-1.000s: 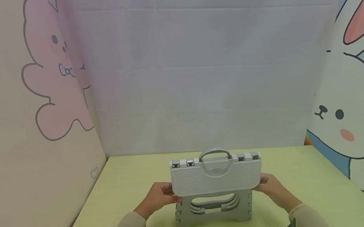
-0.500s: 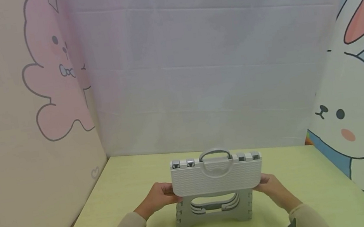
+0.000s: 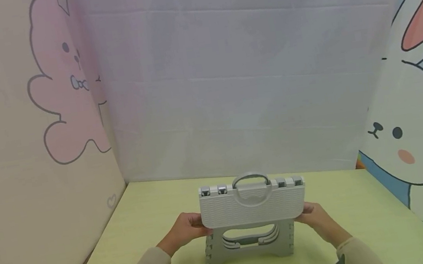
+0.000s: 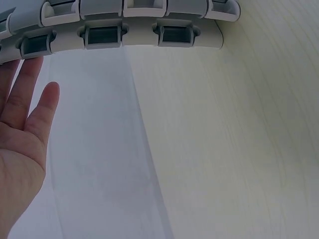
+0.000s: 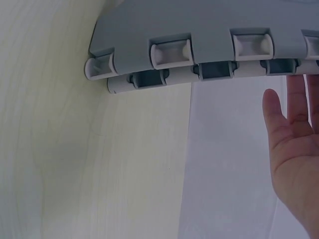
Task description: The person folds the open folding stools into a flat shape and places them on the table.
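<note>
A grey-and-white folding step stool (image 3: 252, 208) stands upright on the yellow table. Its textured white panel faces me, with a loop handle (image 3: 250, 180) at the top edge and a grey leg frame below. My left hand (image 3: 185, 231) holds its left side near the panel's lower corner, and my right hand (image 3: 315, 219) holds the matching corner on the right. In the left wrist view, the fingers (image 4: 22, 94) reach up to the stool's hinged edge (image 4: 104, 34). From the right wrist, similar hinges (image 5: 214, 69) show above the other hand; both hands' fingertips are partly hidden by the stool.
The pale yellow table (image 3: 156, 199) extends around the stool. A white cloth backdrop (image 3: 228, 79) rises at its back edge. Cloth walls with a pink cartoon animal (image 3: 63, 104) and a white rabbit (image 3: 412, 129) stand left and right.
</note>
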`<state>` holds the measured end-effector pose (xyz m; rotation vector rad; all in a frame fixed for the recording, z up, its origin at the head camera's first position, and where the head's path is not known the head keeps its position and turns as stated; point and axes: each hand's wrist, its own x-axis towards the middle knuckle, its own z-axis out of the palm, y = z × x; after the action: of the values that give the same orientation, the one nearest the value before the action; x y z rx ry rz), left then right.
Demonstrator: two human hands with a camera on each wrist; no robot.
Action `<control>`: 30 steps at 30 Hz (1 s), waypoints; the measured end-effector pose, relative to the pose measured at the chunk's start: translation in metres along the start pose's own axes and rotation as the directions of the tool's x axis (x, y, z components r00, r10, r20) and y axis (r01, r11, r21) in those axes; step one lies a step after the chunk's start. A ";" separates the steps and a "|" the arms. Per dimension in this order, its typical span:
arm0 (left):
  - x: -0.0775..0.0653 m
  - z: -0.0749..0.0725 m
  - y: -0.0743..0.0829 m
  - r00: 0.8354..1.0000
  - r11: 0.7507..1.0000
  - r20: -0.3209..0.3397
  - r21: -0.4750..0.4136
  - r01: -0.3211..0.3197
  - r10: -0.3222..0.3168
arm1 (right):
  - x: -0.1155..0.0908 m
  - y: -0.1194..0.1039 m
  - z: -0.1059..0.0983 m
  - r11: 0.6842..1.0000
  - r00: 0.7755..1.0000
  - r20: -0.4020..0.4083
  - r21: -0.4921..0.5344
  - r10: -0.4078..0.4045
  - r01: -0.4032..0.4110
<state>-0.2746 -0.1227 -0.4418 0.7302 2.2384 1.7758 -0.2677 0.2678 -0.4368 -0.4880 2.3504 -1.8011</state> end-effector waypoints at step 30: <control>0.002 -0.001 -0.001 1.000 1.000 0.006 -0.011 0.018 -0.018 | 0.003 0.000 -0.002 1.000 1.000 0.009 0.000 0.004 -0.004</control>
<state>-0.2771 -0.1230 -0.4418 0.7100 2.2225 1.7748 -0.2712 0.2691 -0.4362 -0.4901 2.3442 -1.7935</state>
